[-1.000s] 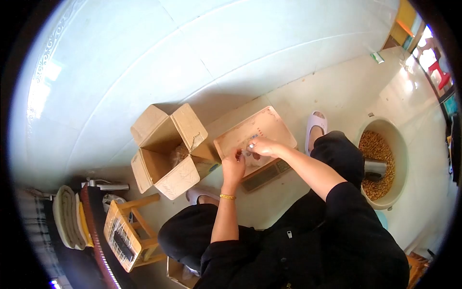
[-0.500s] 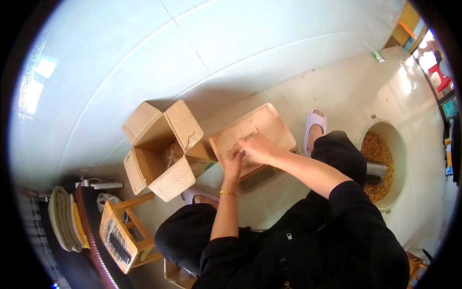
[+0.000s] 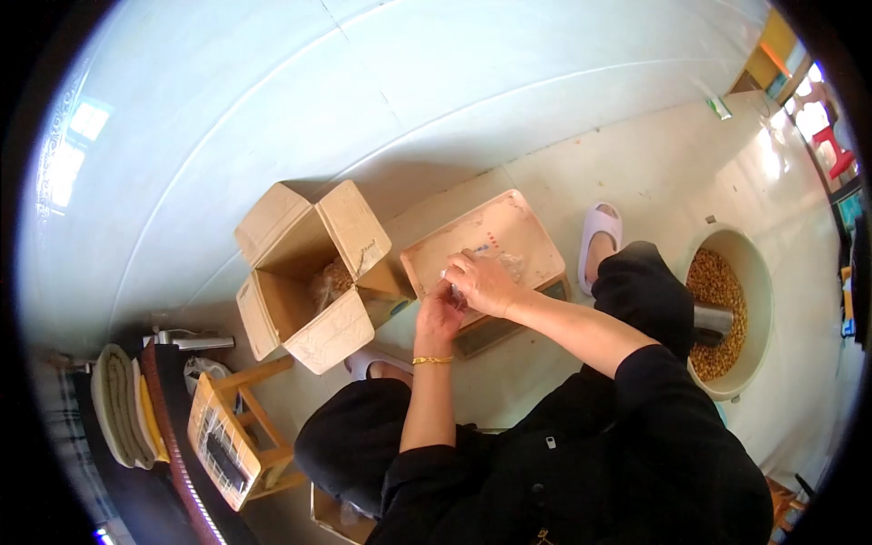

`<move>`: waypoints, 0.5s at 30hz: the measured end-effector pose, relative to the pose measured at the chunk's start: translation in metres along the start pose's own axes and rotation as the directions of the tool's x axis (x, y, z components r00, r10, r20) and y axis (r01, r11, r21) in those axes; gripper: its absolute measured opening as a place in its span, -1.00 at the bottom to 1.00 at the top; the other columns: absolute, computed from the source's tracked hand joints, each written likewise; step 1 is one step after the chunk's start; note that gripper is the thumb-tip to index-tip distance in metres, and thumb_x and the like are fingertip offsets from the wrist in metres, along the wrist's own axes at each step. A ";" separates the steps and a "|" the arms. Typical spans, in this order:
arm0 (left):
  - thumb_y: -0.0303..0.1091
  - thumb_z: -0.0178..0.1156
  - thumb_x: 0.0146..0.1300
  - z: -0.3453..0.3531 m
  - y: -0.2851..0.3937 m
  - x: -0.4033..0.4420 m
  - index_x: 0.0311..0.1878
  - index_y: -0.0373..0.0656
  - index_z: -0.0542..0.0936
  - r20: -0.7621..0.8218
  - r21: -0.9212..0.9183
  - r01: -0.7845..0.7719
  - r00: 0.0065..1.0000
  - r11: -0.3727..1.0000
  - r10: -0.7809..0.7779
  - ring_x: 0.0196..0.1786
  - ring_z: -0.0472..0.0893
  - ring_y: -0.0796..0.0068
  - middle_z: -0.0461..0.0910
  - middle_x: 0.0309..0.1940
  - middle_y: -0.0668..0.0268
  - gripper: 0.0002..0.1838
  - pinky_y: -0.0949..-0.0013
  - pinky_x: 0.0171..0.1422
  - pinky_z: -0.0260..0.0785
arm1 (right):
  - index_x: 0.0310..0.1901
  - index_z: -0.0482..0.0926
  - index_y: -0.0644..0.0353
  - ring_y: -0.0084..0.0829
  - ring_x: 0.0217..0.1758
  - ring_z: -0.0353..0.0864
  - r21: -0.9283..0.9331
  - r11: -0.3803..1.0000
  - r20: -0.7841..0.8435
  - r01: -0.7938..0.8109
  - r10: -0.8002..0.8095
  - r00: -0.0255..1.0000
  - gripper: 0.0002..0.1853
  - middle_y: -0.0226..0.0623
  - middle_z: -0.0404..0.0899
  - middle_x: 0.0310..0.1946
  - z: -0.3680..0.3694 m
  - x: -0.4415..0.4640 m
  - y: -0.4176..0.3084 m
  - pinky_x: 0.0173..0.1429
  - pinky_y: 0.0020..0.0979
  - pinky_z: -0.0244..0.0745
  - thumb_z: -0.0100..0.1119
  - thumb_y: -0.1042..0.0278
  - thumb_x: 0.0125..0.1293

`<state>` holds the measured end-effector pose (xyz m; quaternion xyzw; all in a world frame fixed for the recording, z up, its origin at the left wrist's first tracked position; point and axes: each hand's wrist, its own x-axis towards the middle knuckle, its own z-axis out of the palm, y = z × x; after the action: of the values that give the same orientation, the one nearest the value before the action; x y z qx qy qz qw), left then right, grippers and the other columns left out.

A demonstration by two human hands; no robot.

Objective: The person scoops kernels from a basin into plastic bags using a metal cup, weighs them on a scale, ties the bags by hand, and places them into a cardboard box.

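Note:
My left hand (image 3: pixel 440 313), with a gold bracelet at the wrist, and my right hand (image 3: pixel 486 285) meet over a shallow pale-pink tray (image 3: pixel 530 229). Fingers of both are pinched together around part of a clear plastic bag (image 3: pixel 511 265). More of the bag shows just beyond my right hand, above the tray. What the bag contains is hidden by my fingers. Small red and blue marks show on the tray's surface. The tray rests on a low box-like support between my feet.
An open cardboard box (image 3: pixel 263 313) with clear-wrapped contents stands left of the tray. A round tub (image 3: pixel 761 313) of golden-brown kernels holds a metal scoop (image 3: pixel 713 320) at right. A wooden stool (image 3: pixel 263 454) is at lower left; a tiled wall (image 3: pixel 272 100) rises beyond.
My right hand has drawn back and left, closer over my left hand. More of the clear bag now shows beside it. The whole view has shifted slightly.

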<state>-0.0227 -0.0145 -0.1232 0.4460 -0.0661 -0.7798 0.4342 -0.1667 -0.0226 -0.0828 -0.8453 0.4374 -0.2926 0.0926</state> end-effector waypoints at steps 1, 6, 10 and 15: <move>-0.27 0.12 0.31 -0.002 0.000 0.002 -0.20 -0.01 0.59 -0.017 -0.063 -0.027 1.000 0.998 0.026 -0.21 0.52 0.47 0.59 -0.32 0.43 -0.89 0.28 -0.06 0.34 | -0.35 0.52 0.17 -0.22 -0.07 0.54 -0.001 1.000 0.002 0.004 -0.004 1.000 -0.87 -0.26 0.52 -0.23 0.003 0.000 0.001 -0.16 -0.26 0.57 0.18 0.45 0.00; -0.28 0.08 0.35 -0.020 -0.009 0.013 -0.27 0.00 0.56 -0.255 -0.148 -0.100 0.965 0.984 0.060 -0.31 0.53 0.49 0.58 -0.40 0.44 -0.89 0.35 -0.19 0.34 | -0.24 0.62 0.09 -0.21 -0.08 0.56 -0.066 0.977 0.099 -0.201 0.207 0.973 -0.81 -0.26 0.56 -0.24 0.004 -0.003 0.014 -0.13 -0.18 0.52 0.18 0.39 0.05; -0.34 0.08 0.35 -0.075 -0.022 0.054 -0.18 0.01 0.50 -0.339 -0.271 -0.159 0.939 0.949 0.061 -0.30 0.51 0.55 0.52 -0.33 0.45 -0.96 0.41 -0.27 0.39 | -0.16 0.63 0.02 -0.20 -0.07 0.58 -0.207 0.865 0.279 -0.457 0.500 0.820 -0.77 -0.23 0.58 -0.19 -0.005 -0.013 0.043 -0.09 -0.17 0.49 0.15 0.32 0.11; -0.40 -0.01 0.39 -0.093 -0.020 0.061 -0.12 -0.04 0.45 -0.330 -0.400 -0.146 0.944 0.905 0.007 -0.33 0.59 0.43 0.60 -0.26 0.33 -0.93 0.37 -0.27 0.46 | -0.26 0.63 0.04 -0.13 -0.11 0.59 -0.233 0.602 0.216 -0.764 0.798 0.562 -0.84 -0.16 0.61 -0.23 0.000 -0.053 0.082 -0.08 -0.13 0.47 0.14 0.27 0.14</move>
<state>0.0214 -0.0208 -0.2272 0.4601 0.1567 -0.6748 0.5553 -0.2468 -0.0298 -0.1385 -0.6012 0.7626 -0.0650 0.2296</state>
